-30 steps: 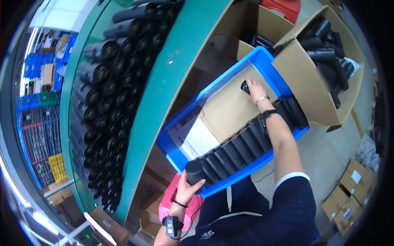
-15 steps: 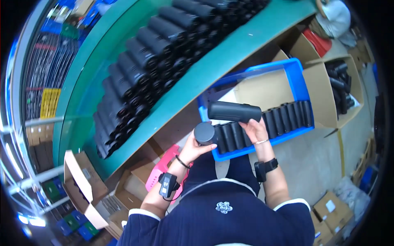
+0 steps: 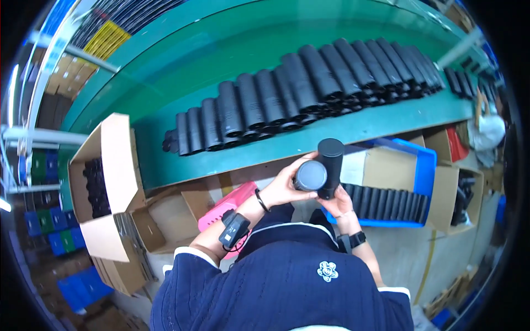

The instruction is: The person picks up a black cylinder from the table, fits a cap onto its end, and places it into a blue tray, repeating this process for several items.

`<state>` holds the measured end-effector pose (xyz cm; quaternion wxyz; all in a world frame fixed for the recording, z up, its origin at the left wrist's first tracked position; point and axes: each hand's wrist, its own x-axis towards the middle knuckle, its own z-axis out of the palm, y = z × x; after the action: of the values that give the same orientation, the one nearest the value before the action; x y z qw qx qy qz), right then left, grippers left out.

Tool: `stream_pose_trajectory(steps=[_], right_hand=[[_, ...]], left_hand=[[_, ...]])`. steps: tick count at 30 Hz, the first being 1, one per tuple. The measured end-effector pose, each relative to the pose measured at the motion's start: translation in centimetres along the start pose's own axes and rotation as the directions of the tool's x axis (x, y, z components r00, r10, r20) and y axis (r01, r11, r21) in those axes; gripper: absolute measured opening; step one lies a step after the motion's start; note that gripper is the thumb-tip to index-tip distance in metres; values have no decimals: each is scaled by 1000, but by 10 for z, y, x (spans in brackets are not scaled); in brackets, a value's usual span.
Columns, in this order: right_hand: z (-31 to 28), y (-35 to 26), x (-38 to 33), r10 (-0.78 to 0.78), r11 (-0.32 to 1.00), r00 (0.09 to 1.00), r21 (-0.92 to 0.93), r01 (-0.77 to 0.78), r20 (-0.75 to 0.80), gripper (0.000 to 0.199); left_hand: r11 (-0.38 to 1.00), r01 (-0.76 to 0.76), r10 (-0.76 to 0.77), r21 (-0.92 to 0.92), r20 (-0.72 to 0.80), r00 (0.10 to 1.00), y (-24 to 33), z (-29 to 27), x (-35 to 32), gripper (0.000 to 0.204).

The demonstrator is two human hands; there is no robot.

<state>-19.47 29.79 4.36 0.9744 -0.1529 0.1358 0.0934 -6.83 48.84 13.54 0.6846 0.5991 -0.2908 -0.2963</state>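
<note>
Both my hands are in front of my body, at the near edge of a green workbench (image 3: 165, 171). My left hand (image 3: 286, 185) is wrapped round a black cylinder (image 3: 310, 175), whose round grey end faces up. Just right of it, my right hand (image 3: 339, 205) grips the lower end of a second black cylinder (image 3: 330, 165), which points away from me with its round end at the top. The two cylinders are side by side; whether they touch I cannot tell. On the bench lies a long stacked pile of similar black cylinders (image 3: 270, 99).
A blue crate (image 3: 426, 171) at the right holds a row of black cylinders (image 3: 392, 204) and a cardboard sheet. Beyond it stands a carton (image 3: 444, 201). Left are an open carton (image 3: 118, 165) with dark parts, a pink basket (image 3: 226, 207) and another box (image 3: 171, 220). A person (image 3: 487, 129) is at far right.
My view has swung, so the bench pile now runs across the top. The right-hand cylinder has turned from lying sideways to pointing away from me, closer beside the left-hand one.
</note>
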Motion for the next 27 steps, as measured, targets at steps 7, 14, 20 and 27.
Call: stream_pose_trajectory(steps=[7, 14, 20, 27], right_hand=[[26, -2, 16, 79, 995, 994, -63, -74, 74, 69], [58, -13, 26, -111, 974, 994, -199, 109, 0, 59], [94, -24, 22, -299, 865, 954, -431, 257, -33, 61], [138, 1, 49, -400, 189, 885, -923, 334, 239, 83]], left_hand=[[947, 111, -268, -302, -546, 794, 54, -81, 21, 61], [791, 452, -57, 412, -687, 724, 41, -130, 137, 90], [697, 235, 209, 677, -506, 837, 50, -107, 129, 81], [952, -293, 284, 82, -588, 757, 67, 0, 63, 86]])
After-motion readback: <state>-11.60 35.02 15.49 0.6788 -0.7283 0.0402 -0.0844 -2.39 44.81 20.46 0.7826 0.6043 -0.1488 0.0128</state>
